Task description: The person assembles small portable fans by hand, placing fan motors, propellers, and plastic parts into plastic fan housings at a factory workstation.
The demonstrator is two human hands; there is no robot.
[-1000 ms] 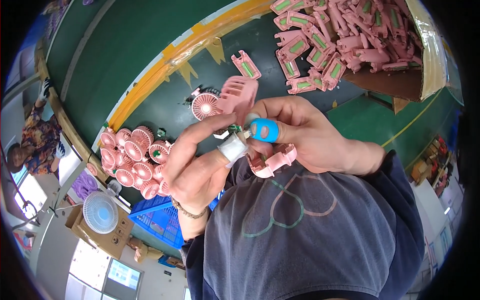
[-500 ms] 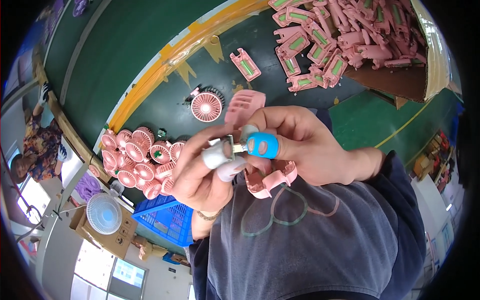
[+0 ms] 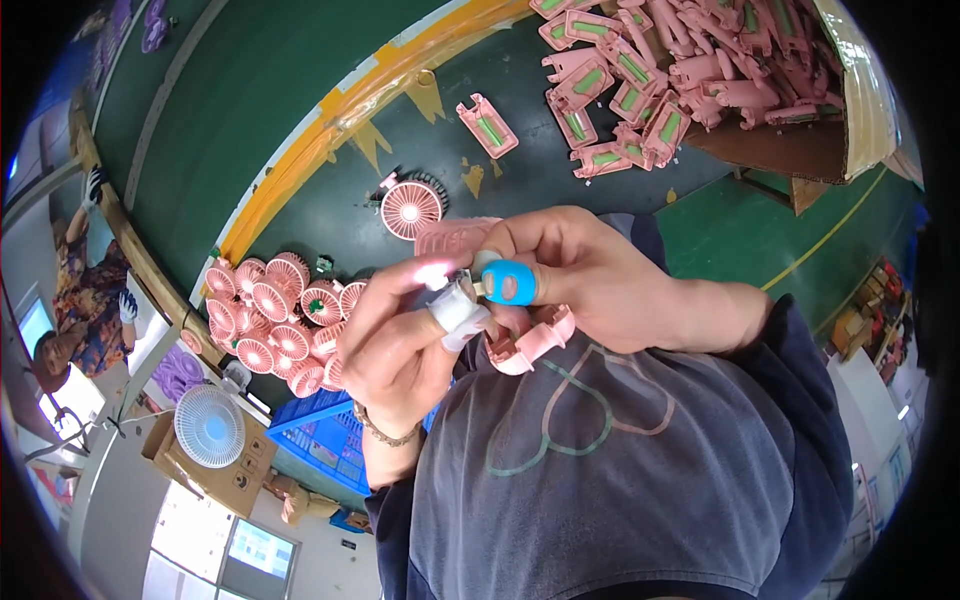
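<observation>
In front of my chest my left hand [image 3: 395,345] and my right hand [image 3: 585,270] meet with fingers pinched. White coverings wrap my left fingertips; a blue cot covers my right thumb. Between the thumbs shows a small metal-edged part [image 3: 478,288], pinched by the left fingers and touched by the blue-covered thumb. A pink plastic casing [image 3: 532,342] hangs under my right hand, its upper part hidden by the fingers. Beyond the hands sticks out a slotted pink piece [image 3: 450,237]; whether it joins the casing is hidden. A bright glow sits on a left finger.
Pink fan heads [image 3: 275,305] lie piled at the left, with one fan head [image 3: 411,210] apart. A pink handle shell [image 3: 487,126] lies near more shells by a cardboard box [image 3: 800,160]. A blue crate [image 3: 320,435] stands below left. Another person [image 3: 95,300] works far left.
Both hands have shifted slightly and the slotted pink piece has tilted lower. The pink casing has turned. A bright glow has appeared at the left fingertip.
</observation>
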